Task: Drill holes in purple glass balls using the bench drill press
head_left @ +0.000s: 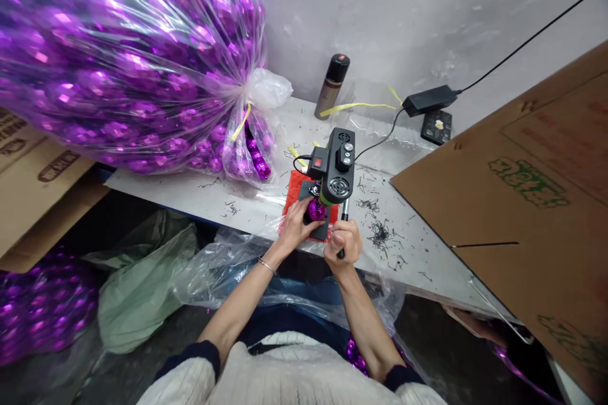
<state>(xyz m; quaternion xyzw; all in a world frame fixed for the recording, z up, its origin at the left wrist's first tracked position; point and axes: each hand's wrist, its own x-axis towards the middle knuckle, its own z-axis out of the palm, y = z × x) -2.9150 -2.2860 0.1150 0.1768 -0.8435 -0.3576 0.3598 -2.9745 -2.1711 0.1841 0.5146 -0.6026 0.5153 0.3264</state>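
Note:
A small black bench machine point(334, 168) with a red switch stands on a red pad point(295, 193) at the table's near edge. Under its head sits a shiny purple ball point(316, 209), and my left hand point(297, 224) grips that ball from the left side. Just to the right, my right hand point(346, 242) is closed around the machine's lever handle point(344, 212), which points toward me.
A huge clear bag of purple balls point(128, 57) fills the left of the white table point(228, 196). A spray can point(332, 86), power adapter point(430, 101) and cable lie behind. Brown cardboard point(527, 196) covers the right. Dark shavings point(380, 234) litter the surface. More plastic bags hang below.

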